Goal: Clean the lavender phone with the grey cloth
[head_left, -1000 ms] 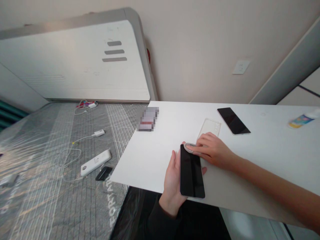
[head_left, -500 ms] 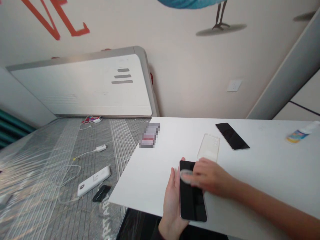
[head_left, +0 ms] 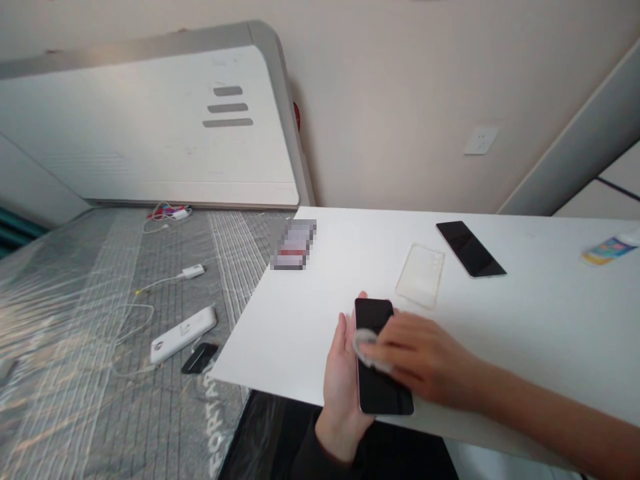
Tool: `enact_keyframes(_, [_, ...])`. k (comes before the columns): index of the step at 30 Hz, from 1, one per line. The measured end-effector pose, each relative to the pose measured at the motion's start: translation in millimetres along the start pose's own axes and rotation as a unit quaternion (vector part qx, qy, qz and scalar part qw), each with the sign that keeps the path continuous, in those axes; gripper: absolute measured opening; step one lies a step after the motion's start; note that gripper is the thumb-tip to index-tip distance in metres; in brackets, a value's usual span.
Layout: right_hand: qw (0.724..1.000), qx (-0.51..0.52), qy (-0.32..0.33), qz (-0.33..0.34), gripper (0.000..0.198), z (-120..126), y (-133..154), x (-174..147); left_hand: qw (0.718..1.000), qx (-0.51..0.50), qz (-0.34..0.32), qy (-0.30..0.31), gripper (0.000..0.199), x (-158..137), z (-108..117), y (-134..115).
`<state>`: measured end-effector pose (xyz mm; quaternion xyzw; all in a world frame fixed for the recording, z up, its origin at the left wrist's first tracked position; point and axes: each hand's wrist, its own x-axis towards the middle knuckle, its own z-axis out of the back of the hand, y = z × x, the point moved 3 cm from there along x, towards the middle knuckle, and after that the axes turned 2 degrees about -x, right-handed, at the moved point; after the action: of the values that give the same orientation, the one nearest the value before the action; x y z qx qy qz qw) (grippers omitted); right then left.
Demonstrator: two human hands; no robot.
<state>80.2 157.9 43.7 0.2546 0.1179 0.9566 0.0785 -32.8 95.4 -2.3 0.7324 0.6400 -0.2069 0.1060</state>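
A black phone (head_left: 379, 387) lies screen up at the near edge of the white table (head_left: 525, 333). My left hand (head_left: 341, 380) cups its left side and holds it steady. My right hand (head_left: 420, 360) lies over the middle of the screen, fingers closed on a small whitish wipe (head_left: 364, 341) pressed against the glass. A clear phone case (head_left: 421, 275) rests just beyond the phone. Farther right lies a second black phone (head_left: 470, 248), screen up.
A small bottle with a yellow and blue label (head_left: 611, 248) lies at the table's far right. Left of the table, a plastic-wrapped mattress (head_left: 100, 400) carries a white power bank (head_left: 183, 333), a small black object (head_left: 199, 359) and white cables with chargers (head_left: 190, 271). A white headboard (head_left: 150, 127) leans on the wall.
My right hand slid the wipe from the phone's top edge down to the middle of the screen. The left hand keeps its hold. The view tilted up, then back down.
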Motion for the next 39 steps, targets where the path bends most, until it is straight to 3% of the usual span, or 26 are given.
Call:
enact_keyframes(2, [0.999, 0.003, 0.022, 0.036, 0.023, -6, 9, -9, 1.000, 0.013, 0.008, 0.002, 0.054, 1, -1, 0])
enact_keyframes(6, [0.996, -0.084, -0.018, 0.001, 0.025, -1, -5, -10, 1.000, 0.016, -0.011, 0.003, 0.053, 1, -3, -2])
enact_keyframes(10, [0.993, -0.010, 0.067, 0.101, 0.026, -4, -4, -7, 1.000, -0.003, 0.001, 0.004, 0.054, 0, -2, -1])
enact_keyframes(14, [0.994, -0.102, 0.020, 0.047, 0.030, -2, -9, -4, 1.000, -0.002, -0.018, 0.001, 0.049, -2, 0, -1])
enact_keyframes(18, [0.992, -0.023, 0.061, 0.110, 0.030, -8, -4, -5, 1.000, 0.001, -0.017, 0.013, 0.052, -2, -1, -1])
enact_keyframes(22, [0.994, -0.088, 0.036, 0.057, 0.031, -6, 0, -13, 0.999, 0.023, -0.034, 0.011, 0.049, -4, -2, -4])
enact_keyframes(27, [0.974, -0.039, 0.134, 0.178, 0.025, 8, 19, -44, 0.995, 0.090, -0.002, 0.034, 0.042, -4, -4, -2])
enact_keyframes(30, [0.985, -0.067, 0.111, 0.116, 0.031, 27, 7, -47, 0.989, 0.127, -0.021, 0.077, 0.033, 0, -6, 1])
enact_keyframes(33, [0.991, -0.013, 0.106, 0.080, 0.030, 42, -6, -32, 0.982, 0.152, -0.062, 0.091, 0.028, 3, -7, 5])
enact_keyframes(36, [0.994, 0.098, 0.054, 0.008, 0.025, 57, -24, -5, 0.981, 0.163, -0.085, 0.066, 0.034, 3, -9, 8])
enact_keyframes(39, [0.983, 0.158, -0.027, -0.084, 0.023, 67, -47, 20, 0.977, 0.193, -0.092, -0.004, 0.038, 4, -10, 12])
